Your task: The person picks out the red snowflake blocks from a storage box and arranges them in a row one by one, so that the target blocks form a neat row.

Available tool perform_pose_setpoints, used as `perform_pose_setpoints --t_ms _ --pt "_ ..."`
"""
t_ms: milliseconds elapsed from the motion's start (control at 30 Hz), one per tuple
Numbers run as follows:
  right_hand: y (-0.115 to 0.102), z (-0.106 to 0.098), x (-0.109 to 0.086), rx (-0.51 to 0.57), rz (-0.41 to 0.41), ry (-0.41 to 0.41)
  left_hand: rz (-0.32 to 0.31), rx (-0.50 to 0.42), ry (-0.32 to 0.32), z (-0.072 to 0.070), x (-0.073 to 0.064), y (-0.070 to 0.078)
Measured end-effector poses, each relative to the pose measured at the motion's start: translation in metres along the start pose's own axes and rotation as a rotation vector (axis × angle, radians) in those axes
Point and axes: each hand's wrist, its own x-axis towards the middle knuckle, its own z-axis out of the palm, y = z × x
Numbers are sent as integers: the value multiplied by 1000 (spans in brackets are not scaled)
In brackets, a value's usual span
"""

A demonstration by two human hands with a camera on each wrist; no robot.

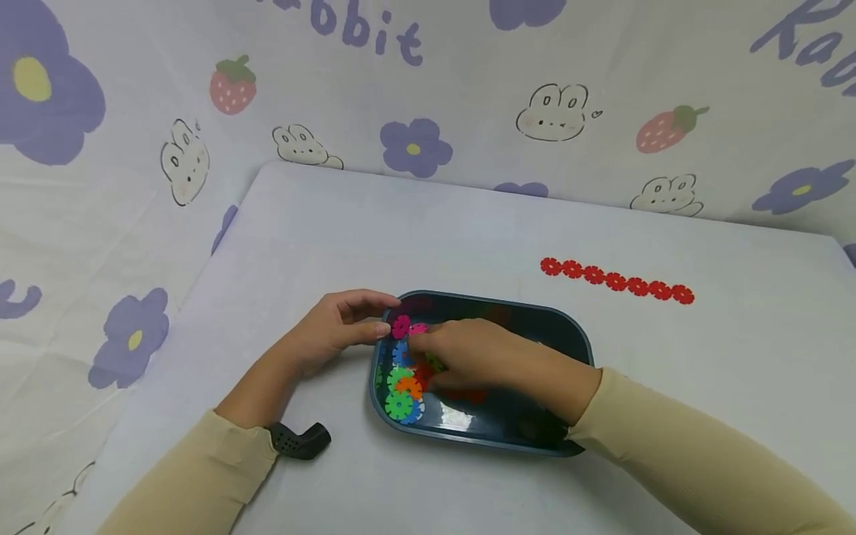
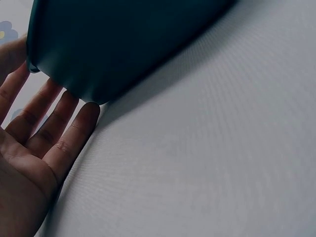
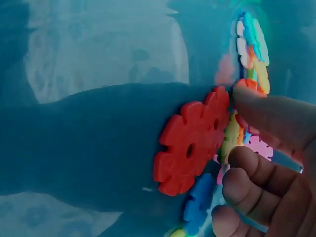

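A dark teal tray stands on the white table, with colourful notched plastic discs gathered at its left end. At that end my left hand grips the tray, thumb at the rim; in the left wrist view its fingers lie against the outer wall. My right hand reaches down inside among the discs. Its thumb and fingertips are apart, close to the pieces. Two overlapping red discs lie just in front of them, with a blue disc below. Green discs sit near the front left corner.
Behind the tray, to the right, a straight chain of several red discs lies on the table. A black angled device is at the left sleeve cuff. Printed cloth hangs behind the table.
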Motion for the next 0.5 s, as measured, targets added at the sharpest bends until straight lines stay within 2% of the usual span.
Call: perform_pose_setpoints --t_ms 167,300,367,500 --pt "4 -11 -7 58 38 47 6 17 0 0 2 -1" --pt "2 -27 -22 119 46 97 -4 26 12 -1 2 -2" --pt "2 -34 -32 159 44 152 -10 27 16 -1 1 -2" --pt "12 -45 -57 214 46 325 -11 19 17 0 0 -2"
